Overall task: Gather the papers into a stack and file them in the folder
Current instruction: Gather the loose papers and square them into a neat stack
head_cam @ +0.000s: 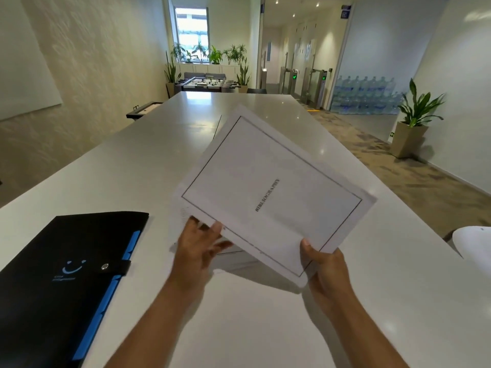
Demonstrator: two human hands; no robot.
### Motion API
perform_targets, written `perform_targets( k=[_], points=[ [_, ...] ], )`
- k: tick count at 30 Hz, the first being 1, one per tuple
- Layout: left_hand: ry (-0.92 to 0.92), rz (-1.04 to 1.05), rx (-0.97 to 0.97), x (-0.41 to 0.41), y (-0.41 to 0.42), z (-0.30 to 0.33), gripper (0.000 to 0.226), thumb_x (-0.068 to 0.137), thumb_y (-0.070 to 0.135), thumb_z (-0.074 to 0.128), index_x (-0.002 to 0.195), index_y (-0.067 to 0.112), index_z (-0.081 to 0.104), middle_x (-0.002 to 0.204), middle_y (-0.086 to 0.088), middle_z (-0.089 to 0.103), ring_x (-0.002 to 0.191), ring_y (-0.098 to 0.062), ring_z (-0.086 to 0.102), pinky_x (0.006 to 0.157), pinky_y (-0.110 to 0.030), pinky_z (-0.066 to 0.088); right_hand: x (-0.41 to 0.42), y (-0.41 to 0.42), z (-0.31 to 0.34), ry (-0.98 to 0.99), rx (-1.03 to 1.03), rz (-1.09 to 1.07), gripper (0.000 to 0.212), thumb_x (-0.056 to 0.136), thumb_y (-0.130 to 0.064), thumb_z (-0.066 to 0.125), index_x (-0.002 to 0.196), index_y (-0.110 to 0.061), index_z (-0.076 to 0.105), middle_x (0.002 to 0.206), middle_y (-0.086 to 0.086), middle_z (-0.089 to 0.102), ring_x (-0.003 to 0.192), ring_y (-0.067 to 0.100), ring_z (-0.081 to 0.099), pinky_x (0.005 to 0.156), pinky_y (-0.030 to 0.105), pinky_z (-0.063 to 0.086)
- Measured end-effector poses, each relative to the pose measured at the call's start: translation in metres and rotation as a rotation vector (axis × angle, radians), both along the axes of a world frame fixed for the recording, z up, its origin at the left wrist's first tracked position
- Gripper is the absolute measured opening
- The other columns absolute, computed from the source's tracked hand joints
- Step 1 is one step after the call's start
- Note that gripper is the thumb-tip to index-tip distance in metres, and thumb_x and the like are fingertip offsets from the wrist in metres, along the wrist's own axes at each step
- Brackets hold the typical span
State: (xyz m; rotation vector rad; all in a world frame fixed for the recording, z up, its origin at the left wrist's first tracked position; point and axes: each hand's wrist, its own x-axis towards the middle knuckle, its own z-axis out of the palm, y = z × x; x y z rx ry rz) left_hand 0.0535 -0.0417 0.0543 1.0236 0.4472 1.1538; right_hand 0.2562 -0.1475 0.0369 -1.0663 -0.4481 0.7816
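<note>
A stack of white papers (271,187) is held tilted above the white table (132,168); its top sheet has a thin black border and the word BIBLIOGRAPHY in the middle. My right hand (324,264) grips the stack's near corner, thumb on top. My left hand (199,248) touches the stack's left near edge with fingers spread, partly under the sheets. A black folder (61,282) with blue tabs and a snap strap lies closed on the table at the lower left, apart from both hands.
A white rounded object (475,243) sits at the table's right edge. A potted plant (411,126) stands on the floor to the right, with stacked water bottles (366,94) behind it. A foosball table (206,85) and plants stand beyond the table's far end.
</note>
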Motion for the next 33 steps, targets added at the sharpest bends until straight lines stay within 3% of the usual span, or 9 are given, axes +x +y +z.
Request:
perform_targets(
  k=[2,6,9,13,18,22,27,30,33],
  points=[
    [-0.033,0.075,-0.082,0.020,-0.013,0.000,0.049,0.073,0.020,0.078,0.117,0.009,0.060,0.098,-0.002,0.073,0.104,-0.025,0.068,0.080,-0.035,0.057,-0.020,0.005,-0.005,0.062,0.021,0.041,0.042,0.087,0.004,0.060,0.127,-0.009,0.056,0.123,0.013,0.067,0.109,0.029,0.066,0.096,0.048,0.051],
    [0.047,0.407,-0.171,0.036,-0.016,0.005,0.041,0.080,0.016,0.076,0.116,0.029,0.061,0.108,0.010,0.073,0.102,-0.011,0.068,0.082,-0.031,0.056,-0.041,0.008,-0.012,0.106,0.038,0.180,0.046,0.084,-0.002,0.064,0.127,-0.017,0.056,0.119,0.008,0.070,0.107,0.029,0.067,0.092,0.050,0.052],
    [0.105,0.466,-0.047,0.028,-0.008,0.015,0.045,0.083,0.011,0.072,0.125,0.022,0.058,0.111,0.010,0.072,0.100,-0.005,0.068,0.075,-0.017,0.054,-0.028,0.007,-0.011,0.070,0.051,0.195,0.055,0.076,-0.006,0.070,0.128,-0.016,0.056,0.117,0.009,0.071,0.105,0.028,0.068,0.084,0.042,0.057],
    [0.251,0.454,0.161,0.011,0.009,0.032,0.029,0.083,0.005,0.069,0.100,0.028,0.064,0.092,0.023,0.073,0.086,0.004,0.068,0.065,-0.007,0.049,0.016,0.007,0.003,-0.061,-0.039,-0.012,0.058,0.074,-0.008,0.073,0.127,-0.023,0.053,0.120,0.012,0.066,0.097,0.023,0.068,0.076,0.040,0.054],
    [0.495,0.201,0.260,0.007,0.024,0.046,0.030,0.086,0.008,0.067,0.104,0.032,0.064,0.092,0.019,0.074,0.085,0.001,0.069,0.063,-0.010,0.051,0.046,0.010,0.030,-0.374,-0.101,0.136,0.049,0.072,-0.038,0.074,0.119,-0.029,0.061,0.104,0.001,0.071,0.097,0.022,0.068,0.079,0.037,0.054],
    [0.610,0.060,0.253,0.024,0.028,0.042,0.036,0.084,0.011,0.069,0.111,0.033,0.061,0.099,0.014,0.073,0.090,-0.003,0.069,0.070,-0.017,0.053,0.040,0.022,0.029,-0.479,-0.180,0.179,0.032,0.089,-0.020,0.066,0.120,-0.025,0.061,0.112,-0.005,0.073,0.101,0.017,0.070,0.086,0.037,0.057],
    [0.586,0.090,0.020,0.040,0.045,0.024,0.033,0.083,0.011,0.071,0.109,0.025,0.058,0.101,0.000,0.071,0.087,-0.013,0.071,0.066,-0.023,0.055,0.050,0.022,0.015,-0.307,-0.260,0.063,0.031,0.091,-0.005,0.061,0.119,-0.015,0.061,0.109,0.005,0.073,0.093,0.025,0.072,0.081,0.042,0.059],
    [0.744,0.213,-0.004,0.033,0.064,0.008,0.033,0.084,0.016,0.072,0.114,0.017,0.058,0.108,-0.003,0.065,0.099,-0.021,0.064,0.085,-0.038,0.054,0.073,0.020,0.008,-0.284,-0.336,-0.028,0.023,0.089,-0.003,0.062,0.107,-0.018,0.065,0.099,0.004,0.074,0.086,0.024,0.073,0.079,0.043,0.059],
    [0.954,0.406,0.048,0.020,0.080,-0.010,0.039,0.084,0.023,0.071,0.119,0.015,0.057,0.122,-0.007,0.058,0.112,-0.024,0.056,0.092,-0.036,0.046,0.101,0.023,0.002,-0.275,-0.417,-0.112,0.028,0.089,-0.001,0.061,0.116,-0.009,0.062,0.096,0.005,0.072,0.083,0.024,0.071,0.075,0.035,0.058]
  ],
)
